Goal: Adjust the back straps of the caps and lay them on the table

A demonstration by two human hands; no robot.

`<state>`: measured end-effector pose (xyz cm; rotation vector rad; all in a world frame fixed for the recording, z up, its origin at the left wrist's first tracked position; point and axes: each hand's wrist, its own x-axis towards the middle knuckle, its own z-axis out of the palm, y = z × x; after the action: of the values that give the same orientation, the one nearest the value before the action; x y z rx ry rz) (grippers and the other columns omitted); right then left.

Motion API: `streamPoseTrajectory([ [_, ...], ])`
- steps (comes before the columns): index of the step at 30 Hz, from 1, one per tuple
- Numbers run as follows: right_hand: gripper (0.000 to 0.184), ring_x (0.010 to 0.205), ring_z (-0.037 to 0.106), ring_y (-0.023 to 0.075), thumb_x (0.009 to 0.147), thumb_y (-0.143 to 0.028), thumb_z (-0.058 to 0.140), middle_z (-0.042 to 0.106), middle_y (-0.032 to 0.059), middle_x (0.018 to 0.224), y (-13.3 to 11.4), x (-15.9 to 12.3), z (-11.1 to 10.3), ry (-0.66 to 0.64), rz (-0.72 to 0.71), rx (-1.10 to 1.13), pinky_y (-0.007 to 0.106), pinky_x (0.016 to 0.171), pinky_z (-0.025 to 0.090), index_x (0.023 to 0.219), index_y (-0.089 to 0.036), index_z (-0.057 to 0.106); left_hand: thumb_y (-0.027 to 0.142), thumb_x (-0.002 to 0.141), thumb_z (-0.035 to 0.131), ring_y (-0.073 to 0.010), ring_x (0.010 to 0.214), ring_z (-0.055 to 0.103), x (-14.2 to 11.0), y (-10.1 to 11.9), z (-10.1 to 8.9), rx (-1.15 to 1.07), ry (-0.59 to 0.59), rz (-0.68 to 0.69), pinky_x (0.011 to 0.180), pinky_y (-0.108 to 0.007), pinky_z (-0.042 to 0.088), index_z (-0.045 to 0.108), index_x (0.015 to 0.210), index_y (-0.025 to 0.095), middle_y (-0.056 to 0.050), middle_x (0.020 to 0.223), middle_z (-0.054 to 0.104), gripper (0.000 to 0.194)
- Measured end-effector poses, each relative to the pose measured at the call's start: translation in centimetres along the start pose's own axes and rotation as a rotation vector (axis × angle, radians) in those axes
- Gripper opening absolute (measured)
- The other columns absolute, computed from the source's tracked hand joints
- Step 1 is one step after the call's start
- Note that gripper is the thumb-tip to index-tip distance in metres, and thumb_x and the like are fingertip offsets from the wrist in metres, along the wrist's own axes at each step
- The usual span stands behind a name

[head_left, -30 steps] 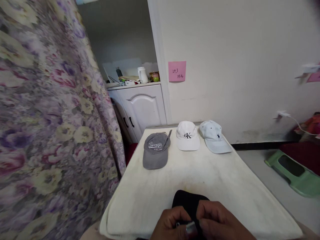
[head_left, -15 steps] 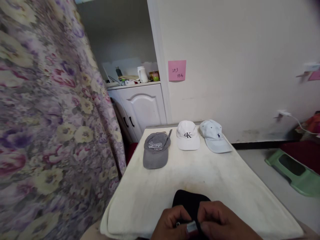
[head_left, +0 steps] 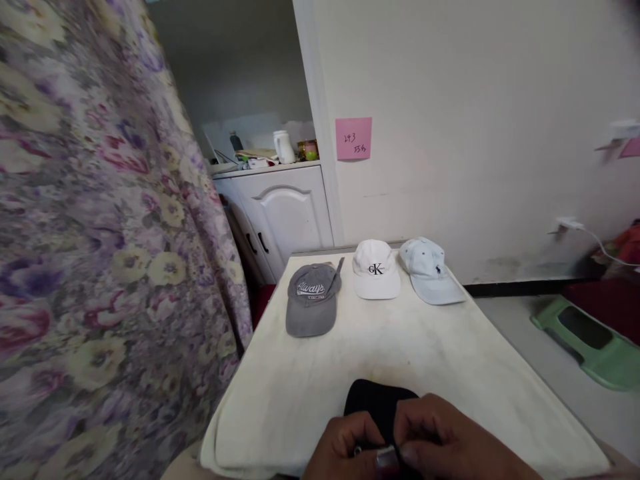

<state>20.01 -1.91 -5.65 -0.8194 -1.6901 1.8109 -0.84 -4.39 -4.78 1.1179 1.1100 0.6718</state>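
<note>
The black cap (head_left: 377,403) is held at the near end of the table (head_left: 280,400), just beyond the fingers and partly under them. Its visible rounded end is pointed away from the person and turned slightly left; the rest is covered by the hands or cut off by the lower frame edge, so the full long axis cannot be told. Neither hand is clearly nearer: the cap is met by the left hand (head_left: 343,443) from one side and by the right hand (head_left: 445,433) from the other.

By the left hand, fingers are curled and a shiny metal piece (head_left: 387,459) is pinched at the thumb, seemingly part of the cap. By the right hand, thumb and forefinger are brought together on black material just beside that metal; exactly which part is gripped is hidden. The fingertips of the two hands are separated by only a narrow gap.

Well ahead, at the far end of the table, three caps are laid out: the grey cap (head_left: 311,300) on the left and a little closer, the white cap (head_left: 376,270) in the middle, the pale blue cap (head_left: 431,270) on the right, its brim angled rightward. Beyond, a pink note (head_left: 353,139) is stuck to the wall (head_left: 450,100). The left side is filled by a flowered curtain (head_left: 100,233).
</note>
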Motion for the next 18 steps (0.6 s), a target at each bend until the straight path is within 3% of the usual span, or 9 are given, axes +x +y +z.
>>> streamPoseTrajectory([
  [3,0.005,0.061,0.045,0.0099,0.078,-0.019,0.063,0.051,-0.006,0.065,-0.2,0.1,-0.3,-0.01,-0.026,-0.067,0.022,0.055,0.031,0.074,-0.018,0.06,0.05,0.069,0.08,-0.0121,0.066,0.039,0.2,-0.2,-0.1,-0.008,-0.065,0.029,0.063,-0.027,0.028,0.058,0.071,0.017,0.004,0.068,0.049,0.04],
  [10,0.02,0.057,0.043,0.0098,0.083,-0.035,0.066,0.051,-0.0054,0.063,0.6,0.2,-0.3,0.007,0.026,0.036,0.022,0.052,0.029,0.078,-0.017,0.061,0.047,0.071,0.079,-0.0118,0.066,0.039,0.2,-0.3,-0.3,0.027,-0.024,0.069,0.063,-0.026,0.029,0.057,0.069,0.017,0.004,0.068,0.05,0.037],
  [18,0.013,0.056,0.044,0.0086,0.082,-0.028,0.068,0.052,-0.0063,0.062,0.8,0.2,-0.7,-0.054,-0.025,0.019,0.021,0.051,0.028,0.078,-0.017,0.062,0.047,0.072,0.078,-0.012,0.065,0.04,0.2,-0.5,-0.4,0.065,-0.024,0.068,0.06,-0.025,0.028,0.06,0.066,0.018,0.004,0.066,0.05,0.034],
])
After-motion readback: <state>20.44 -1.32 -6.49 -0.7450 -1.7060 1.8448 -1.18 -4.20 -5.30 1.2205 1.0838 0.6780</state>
